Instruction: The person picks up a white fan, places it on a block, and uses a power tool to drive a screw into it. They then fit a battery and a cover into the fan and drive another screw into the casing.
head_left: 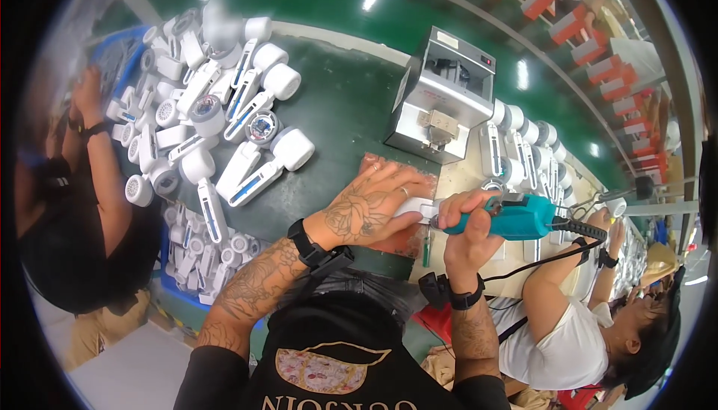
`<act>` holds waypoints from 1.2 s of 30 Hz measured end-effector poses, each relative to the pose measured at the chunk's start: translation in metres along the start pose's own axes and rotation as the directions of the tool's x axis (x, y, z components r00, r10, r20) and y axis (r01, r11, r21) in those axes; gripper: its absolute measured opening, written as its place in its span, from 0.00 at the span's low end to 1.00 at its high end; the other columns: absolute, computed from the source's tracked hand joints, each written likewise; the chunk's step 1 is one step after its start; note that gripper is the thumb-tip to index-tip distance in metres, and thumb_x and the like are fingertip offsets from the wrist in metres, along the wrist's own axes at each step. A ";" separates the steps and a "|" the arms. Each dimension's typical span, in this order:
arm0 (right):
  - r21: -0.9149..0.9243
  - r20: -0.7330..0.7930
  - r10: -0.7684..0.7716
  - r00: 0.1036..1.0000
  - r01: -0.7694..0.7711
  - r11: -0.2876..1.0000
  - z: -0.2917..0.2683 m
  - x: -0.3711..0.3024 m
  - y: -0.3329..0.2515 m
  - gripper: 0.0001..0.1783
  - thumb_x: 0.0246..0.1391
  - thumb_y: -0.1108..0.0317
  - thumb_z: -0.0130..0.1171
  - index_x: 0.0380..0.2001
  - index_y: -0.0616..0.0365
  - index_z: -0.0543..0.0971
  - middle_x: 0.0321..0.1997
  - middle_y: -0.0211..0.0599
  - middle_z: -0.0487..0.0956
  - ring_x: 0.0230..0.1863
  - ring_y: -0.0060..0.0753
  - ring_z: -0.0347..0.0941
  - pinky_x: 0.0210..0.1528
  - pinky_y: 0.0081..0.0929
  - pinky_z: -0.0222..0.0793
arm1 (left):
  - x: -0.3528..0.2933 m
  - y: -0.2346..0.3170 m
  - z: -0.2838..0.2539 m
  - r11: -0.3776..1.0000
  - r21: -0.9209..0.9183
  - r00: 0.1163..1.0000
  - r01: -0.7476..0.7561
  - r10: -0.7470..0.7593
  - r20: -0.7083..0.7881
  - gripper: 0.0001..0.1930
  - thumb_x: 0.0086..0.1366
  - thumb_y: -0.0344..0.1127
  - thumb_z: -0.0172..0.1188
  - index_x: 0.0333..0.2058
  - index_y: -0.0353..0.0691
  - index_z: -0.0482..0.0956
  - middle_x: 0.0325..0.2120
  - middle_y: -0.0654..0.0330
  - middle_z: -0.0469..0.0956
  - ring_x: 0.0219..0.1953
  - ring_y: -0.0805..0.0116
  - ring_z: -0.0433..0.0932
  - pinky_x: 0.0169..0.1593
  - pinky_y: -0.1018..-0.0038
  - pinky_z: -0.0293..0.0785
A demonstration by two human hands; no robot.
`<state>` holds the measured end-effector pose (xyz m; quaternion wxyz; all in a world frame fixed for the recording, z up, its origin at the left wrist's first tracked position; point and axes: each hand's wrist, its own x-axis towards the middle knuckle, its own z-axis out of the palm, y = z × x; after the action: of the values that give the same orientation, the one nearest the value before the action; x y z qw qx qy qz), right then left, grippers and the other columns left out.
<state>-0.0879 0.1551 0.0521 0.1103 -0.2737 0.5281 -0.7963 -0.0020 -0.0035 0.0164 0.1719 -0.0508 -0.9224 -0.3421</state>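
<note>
My right hand (470,224) is wrapped round a teal electric screwdriver (527,217), held nearly level with its black cable trailing off to the right. The screwdriver's tip end points left, against a white plastic piece (419,207), seemingly part of a handheld fan. My left hand (372,204) closes over that piece and covers most of it, so its full shape is hidden. Both hands are above a worn reddish mat (400,244) on the green bench. A green pen-like stick (426,251) lies by the mat's right edge.
White handheld fans (202,103) are heaped at the left. A blue bin (166,260) below them holds more. A grey metal machine (443,96) stands beyond my hands, with rows of fans (516,148) right of it. Co-workers sit at left (82,223) and right (557,335).
</note>
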 end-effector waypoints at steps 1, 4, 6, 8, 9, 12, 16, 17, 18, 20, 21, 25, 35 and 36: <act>0.001 -0.002 0.009 1.000 -0.009 1.000 0.004 -0.002 0.000 0.21 0.63 0.51 0.61 0.35 0.59 0.69 0.23 0.34 0.70 0.23 0.30 0.67 0.27 0.28 0.65 | -0.001 0.000 0.005 1.000 0.026 1.000 0.009 -0.009 -0.004 0.20 0.62 0.43 0.61 0.51 0.43 0.76 0.52 0.57 0.72 0.55 0.55 0.70 0.61 0.59 0.63; -0.288 -0.244 0.066 0.968 -0.137 0.948 -0.041 -0.024 0.022 0.17 0.67 0.54 0.56 0.40 0.60 0.73 0.26 0.32 0.72 0.28 0.26 0.69 0.32 0.25 0.67 | 0.003 -0.003 0.009 0.978 -0.145 0.982 -0.150 0.130 -0.136 0.20 0.56 0.41 0.64 0.47 0.43 0.77 0.47 0.58 0.76 0.51 0.54 0.74 0.58 0.57 0.65; -0.012 -0.120 0.113 0.986 -0.115 0.993 -0.019 -0.023 -0.016 0.23 0.66 0.48 0.55 0.44 0.59 0.74 0.27 0.32 0.72 0.28 0.26 0.68 0.33 0.25 0.66 | -0.003 0.007 0.010 0.973 -0.075 0.961 -0.220 0.204 -0.185 0.18 0.54 0.37 0.66 0.44 0.42 0.78 0.45 0.57 0.77 0.49 0.55 0.76 0.56 0.60 0.67; 0.087 0.040 -0.006 0.999 0.003 0.996 -0.009 -0.019 -0.039 0.28 0.64 0.41 0.55 0.49 0.57 0.73 0.25 0.29 0.68 0.26 0.24 0.64 0.29 0.24 0.61 | -0.024 0.017 0.010 0.980 0.006 0.960 -0.201 0.198 -0.197 0.17 0.54 0.35 0.66 0.44 0.42 0.78 0.44 0.57 0.77 0.49 0.55 0.76 0.55 0.62 0.69; 0.144 0.023 -0.054 0.998 0.050 0.988 -0.002 -0.021 -0.047 0.29 0.63 0.39 0.55 0.49 0.56 0.73 0.23 0.29 0.66 0.23 0.24 0.62 0.28 0.23 0.60 | -0.033 0.021 0.011 0.988 -0.042 0.986 -0.151 0.147 -0.079 0.20 0.57 0.36 0.66 0.48 0.41 0.77 0.48 0.56 0.77 0.53 0.55 0.75 0.56 0.64 0.69; 0.131 -0.009 -0.155 0.988 0.155 0.979 0.002 -0.036 -0.071 0.30 0.63 0.37 0.53 0.45 0.57 0.71 0.22 0.32 0.68 0.22 0.30 0.65 0.26 0.27 0.62 | -0.053 0.025 -0.022 0.956 -0.278 0.986 0.089 -0.124 -0.110 0.22 0.63 0.36 0.65 0.54 0.38 0.74 0.51 0.55 0.76 0.56 0.56 0.74 0.58 0.68 0.70; 0.000 -0.056 -0.125 0.991 0.125 0.992 0.000 -0.056 -0.069 0.36 0.61 0.30 0.47 0.44 0.56 0.71 0.22 0.35 0.69 0.22 0.33 0.66 0.26 0.28 0.63 | -0.087 -0.007 -0.090 0.675 -0.705 0.504 0.215 -0.696 -0.512 0.19 0.71 0.37 0.58 0.57 0.35 0.72 0.48 0.60 0.77 0.50 0.71 0.76 0.54 0.74 0.73; 0.009 -0.067 -0.070 0.995 0.070 0.997 0.000 -0.061 -0.066 0.35 0.62 0.31 0.48 0.44 0.57 0.71 0.22 0.35 0.69 0.23 0.33 0.66 0.26 0.29 0.64 | -0.094 -0.023 -0.110 0.602 -0.788 0.328 0.130 -0.776 -0.539 0.19 0.72 0.37 0.57 0.57 0.34 0.71 0.48 0.61 0.77 0.49 0.76 0.75 0.52 0.78 0.72; -0.006 -0.102 -0.038 0.994 0.037 0.999 -0.001 -0.065 -0.061 0.34 0.63 0.32 0.48 0.43 0.57 0.71 0.22 0.35 0.68 0.23 0.33 0.66 0.26 0.28 0.63 | -0.090 -0.033 -0.135 0.570 -0.821 0.211 0.028 -0.806 -0.552 0.19 0.73 0.37 0.56 0.57 0.32 0.71 0.48 0.61 0.77 0.48 0.76 0.75 0.51 0.79 0.72; -0.007 -0.047 -0.031 0.998 0.031 0.999 0.004 -0.068 -0.060 0.33 0.63 0.33 0.48 0.43 0.58 0.71 0.22 0.36 0.68 0.23 0.33 0.66 0.27 0.28 0.63 | -0.102 -0.078 -0.173 0.758 -0.648 0.137 0.073 -0.651 -0.747 0.21 0.72 0.36 0.57 0.58 0.30 0.70 0.49 0.58 0.78 0.48 0.75 0.75 0.52 0.78 0.73; -0.023 0.000 -0.025 1.000 0.025 0.999 0.005 -0.070 -0.059 0.33 0.64 0.34 0.48 0.43 0.58 0.72 0.22 0.36 0.68 0.24 0.33 0.66 0.27 0.28 0.63 | -0.107 -0.099 -0.187 0.809 -0.557 0.139 0.187 -0.583 -0.800 0.22 0.72 0.36 0.57 0.59 0.30 0.70 0.50 0.55 0.78 0.50 0.71 0.76 0.54 0.74 0.72; -0.010 -0.062 -0.027 0.998 0.027 1.000 -0.013 -0.087 -0.037 0.35 0.56 0.37 0.62 0.41 0.62 0.70 0.23 0.36 0.73 0.22 0.29 0.70 0.26 0.24 0.67 | -0.095 -0.108 -0.191 0.926 -0.242 0.225 0.290 -0.312 -0.923 0.17 0.69 0.28 0.54 0.56 0.32 0.74 0.53 0.55 0.77 0.53 0.68 0.74 0.60 0.72 0.67; 0.022 0.009 0.090 0.996 -0.091 0.996 -0.022 -0.102 -0.062 0.38 0.53 0.38 0.66 0.45 0.64 0.68 0.23 0.39 0.73 0.24 0.35 0.70 0.27 0.30 0.67 | 0.049 0.058 0.026 0.993 0.017 0.982 -0.120 0.121 -0.148 0.12 0.64 0.38 0.64 0.43 0.39 0.80 0.31 0.52 0.80 0.28 0.57 0.79 0.32 0.65 0.76; 0.016 -0.015 0.091 0.996 -0.091 0.996 -0.023 -0.106 -0.063 0.38 0.53 0.38 0.66 0.45 0.64 0.68 0.23 0.39 0.73 0.24 0.35 0.71 0.28 0.29 0.67 | 0.058 0.067 0.047 0.989 0.023 0.988 -0.143 0.144 -0.052 0.17 0.66 0.43 0.61 0.49 0.41 0.78 0.31 0.53 0.80 0.29 0.56 0.80 0.34 0.63 0.76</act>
<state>-0.0064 0.2489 0.0686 0.1443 -0.2423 0.5346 -0.7967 -0.0551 0.0768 0.0448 0.2209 -0.1064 -0.9146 -0.3214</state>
